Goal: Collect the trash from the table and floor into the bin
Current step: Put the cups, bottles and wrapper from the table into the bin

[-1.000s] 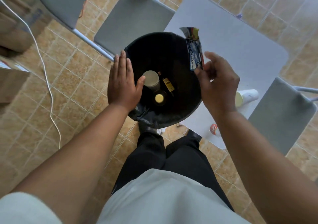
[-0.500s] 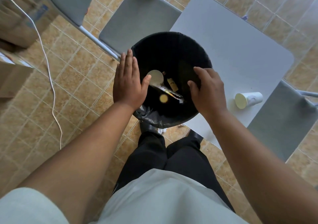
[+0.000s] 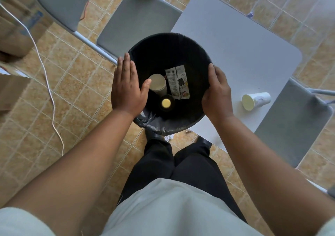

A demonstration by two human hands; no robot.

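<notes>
- The tabletop point(image 3: 235, 41) stood just beside the bin, which overlapped its near corner in view; a careless swing of the bin might have knocked that edge and jolted the contents.
- The bin point(image 3: 170, 41), lined with a black bag, was held between both hands. The left hand point(image 3: 126, 88) lay flat against its left rim, fingers straight and thumb hooked over the edge, gripping little; the right hand point(image 3: 217, 94) curled round the right rim. With one side only pressed, the bin looked liable to tip or slip if lifted.
- A wrapper point(image 3: 177, 83), a paper cup point(image 3: 158, 84) and a small yellow-topped item point(image 3: 166, 103) lay at the bin's bottom; a tilt would probably have spilled them.
- A white cup point(image 3: 255, 100) lay on its side on the tabletop, near the right hand; being round, it might have rolled off if nudged.
- Crumpled scraps point(image 3: 169, 136) lay on the floor by the person's shoes, partly hidden under the bin, and could easily have been overlooked or trodden on.
</notes>
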